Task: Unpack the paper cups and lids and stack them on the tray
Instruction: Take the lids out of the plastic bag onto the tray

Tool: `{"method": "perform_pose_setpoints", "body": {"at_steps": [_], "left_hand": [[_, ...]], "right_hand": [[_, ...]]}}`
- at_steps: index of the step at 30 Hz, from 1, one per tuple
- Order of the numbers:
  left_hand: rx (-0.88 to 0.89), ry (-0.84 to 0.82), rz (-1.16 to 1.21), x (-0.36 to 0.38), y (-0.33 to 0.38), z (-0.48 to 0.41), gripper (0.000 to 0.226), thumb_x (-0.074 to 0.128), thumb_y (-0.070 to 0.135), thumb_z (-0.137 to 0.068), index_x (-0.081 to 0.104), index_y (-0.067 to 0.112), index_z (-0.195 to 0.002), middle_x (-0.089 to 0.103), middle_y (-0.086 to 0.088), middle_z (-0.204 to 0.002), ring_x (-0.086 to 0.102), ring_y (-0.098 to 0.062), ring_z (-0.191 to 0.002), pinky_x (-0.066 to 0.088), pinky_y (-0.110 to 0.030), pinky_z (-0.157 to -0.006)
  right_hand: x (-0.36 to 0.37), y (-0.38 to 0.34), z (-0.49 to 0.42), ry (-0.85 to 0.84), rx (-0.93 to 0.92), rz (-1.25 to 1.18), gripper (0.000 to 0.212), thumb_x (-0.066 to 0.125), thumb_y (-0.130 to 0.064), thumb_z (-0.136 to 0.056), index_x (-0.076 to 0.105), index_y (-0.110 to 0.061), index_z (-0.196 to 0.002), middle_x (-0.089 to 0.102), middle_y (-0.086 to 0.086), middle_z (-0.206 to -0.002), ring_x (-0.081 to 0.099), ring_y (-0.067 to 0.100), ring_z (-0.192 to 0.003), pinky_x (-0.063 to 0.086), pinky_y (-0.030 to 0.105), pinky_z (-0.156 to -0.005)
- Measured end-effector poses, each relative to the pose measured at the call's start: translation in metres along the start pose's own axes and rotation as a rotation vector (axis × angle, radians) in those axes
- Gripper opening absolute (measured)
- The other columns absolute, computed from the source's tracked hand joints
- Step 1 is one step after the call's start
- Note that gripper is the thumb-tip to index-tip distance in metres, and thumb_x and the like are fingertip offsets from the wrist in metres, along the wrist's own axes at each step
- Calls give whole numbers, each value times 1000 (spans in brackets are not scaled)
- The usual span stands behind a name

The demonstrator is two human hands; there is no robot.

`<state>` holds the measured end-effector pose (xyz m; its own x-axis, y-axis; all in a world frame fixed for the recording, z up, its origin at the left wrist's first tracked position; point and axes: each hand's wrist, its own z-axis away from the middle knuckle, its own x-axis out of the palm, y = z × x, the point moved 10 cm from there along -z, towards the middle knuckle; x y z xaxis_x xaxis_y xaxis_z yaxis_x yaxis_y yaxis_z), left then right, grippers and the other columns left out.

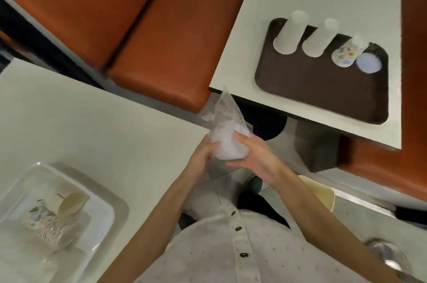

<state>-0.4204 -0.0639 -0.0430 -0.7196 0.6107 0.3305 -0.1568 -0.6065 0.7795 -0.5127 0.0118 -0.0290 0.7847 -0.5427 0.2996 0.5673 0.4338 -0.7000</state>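
On the left table (69, 109), a pale tray (111, 208) holds patterned cups (44, 220), seemingly wrapped. At centre, over the gap between the tables, the left hand (203, 153) and right hand (254, 158) both clasp a plastic bag of lids (225, 141), loose end up. The step in hand is probably freeing the lids. Next, slide them out and stack them on the brown tray (312, 93), by the cup stacks (288, 35) and the single lid (369, 63).
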Motion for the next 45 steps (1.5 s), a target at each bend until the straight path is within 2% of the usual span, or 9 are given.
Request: {"method": "perform_pose_setpoints", "body": {"at_steps": [5,10,14,19,25,31,38,42,45], "left_hand": [[-50,-25,-136,109,8,-58,51,62,43,-75,60,22,-121,67,0,-120,60,-20,-115,44,-42,-103],[113,-43,-368,219,42,-112,62,68,26,-90,39,24,-144,50,7,-136,54,-7,-120,50,-23,-96],[160,-134,-628,284,42,-150,64,75,26,-85,46,28,-141,51,12,-130,51,-2,-114,43,-18,-98],[40,-115,-502,309,31,-201,52,71,14,-80,60,26,-129,66,5,-115,64,-13,-107,56,-44,-92],[8,-256,-570,353,27,-229,40,70,6,-82,60,39,-103,64,6,-113,61,-19,-111,58,-46,-87],[-6,-286,-619,370,17,-244,39,68,5,-83,63,33,-110,63,10,-105,60,-18,-106,57,-50,-88],[33,-254,-784,362,15,-251,45,68,11,-86,60,20,-129,56,8,-105,54,-12,-101,50,-16,-72],[70,-239,-823,365,16,-253,46,68,14,-86,60,19,-131,56,5,-108,53,-9,-97,40,-18,-81],[97,-230,-840,366,20,-252,43,69,15,-86,62,19,-128,52,9,-99,51,-6,-89,41,-17,-77]], "right_hand": [[-119,-52,1,180,-88,-82,41,68,-34,-91,62,-14,-127,71,10,-119,69,27,-107,58,38,-77],[-238,-105,10,376,-185,-70,37,69,-34,-90,62,-19,-123,72,5,-114,70,20,-97,56,30,-64],[-288,-130,8,387,-189,-88,38,65,-34,-93,62,-16,-126,72,6,-115,71,20,-95,57,33,-65],[-329,-146,10,415,-160,-62,34,61,-29,-96,60,-14,-126,69,8,-115,68,22,-100,58,35,-75],[-376,-156,27,567,-161,85,20,63,-24,-95,60,-16,-113,65,6,-115,63,20,-108,56,33,-84],[-405,-153,36,640,-218,-17,13,59,-26,-97,64,-20,-107,66,0,-113,60,19,-109,50,34,-88],[-424,-170,48,678,-404,-40,25,57,-7,-94,75,-19,-106,71,-4,-115,62,13,-111,45,28,-91],[-418,-192,51,577,-559,-67,30,54,-5,-78,80,-19,-77,72,6,-97,59,17,-91,43,19,-71],[-413,-196,42,438,-552,-78,29,51,-11,-80,80,-10,-77,74,12,-83,63,26,-73,50,31,-67]]}}
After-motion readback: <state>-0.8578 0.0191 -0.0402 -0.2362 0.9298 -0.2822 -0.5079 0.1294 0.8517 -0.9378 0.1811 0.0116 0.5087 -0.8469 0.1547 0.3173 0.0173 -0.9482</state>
